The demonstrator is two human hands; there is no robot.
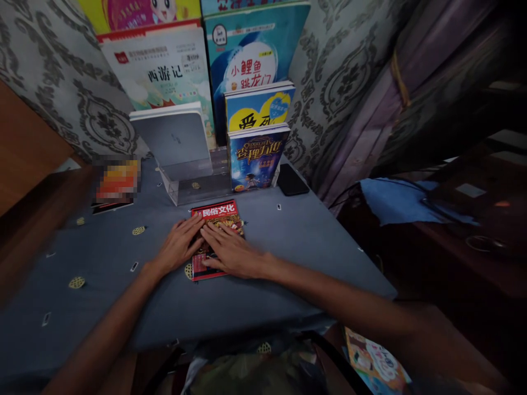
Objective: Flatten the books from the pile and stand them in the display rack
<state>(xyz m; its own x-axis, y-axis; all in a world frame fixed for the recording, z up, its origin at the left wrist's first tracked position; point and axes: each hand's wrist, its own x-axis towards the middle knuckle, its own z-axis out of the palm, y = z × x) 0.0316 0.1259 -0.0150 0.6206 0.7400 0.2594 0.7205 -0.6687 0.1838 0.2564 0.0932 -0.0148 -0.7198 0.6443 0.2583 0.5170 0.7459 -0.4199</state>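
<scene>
Left hand [180,241] and right hand [233,254], grip unclamped, cover a closed red paper booklet [222,210] outside the part-filled clear plastic rack [201,190] at twelve o'clock.

Both hands [181,241] [234,255] rest on a red booklet [220,209].

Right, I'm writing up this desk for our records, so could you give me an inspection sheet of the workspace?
Surface: grey-blue tablecloth with a pineapple print.
Things handled: red booklet, lying flat.
Clutter: black phone beside the plastic rack holding books; blurred-out item at left.
Left hand: palm down on the booklet.
Right hand: the same, alongside.
Cables: what look like thin dark cords by the blue cloth, right.
Surroundings: patterned wall covering; tied purple curtain; colourful book below the tabletop, lower right.
</scene>
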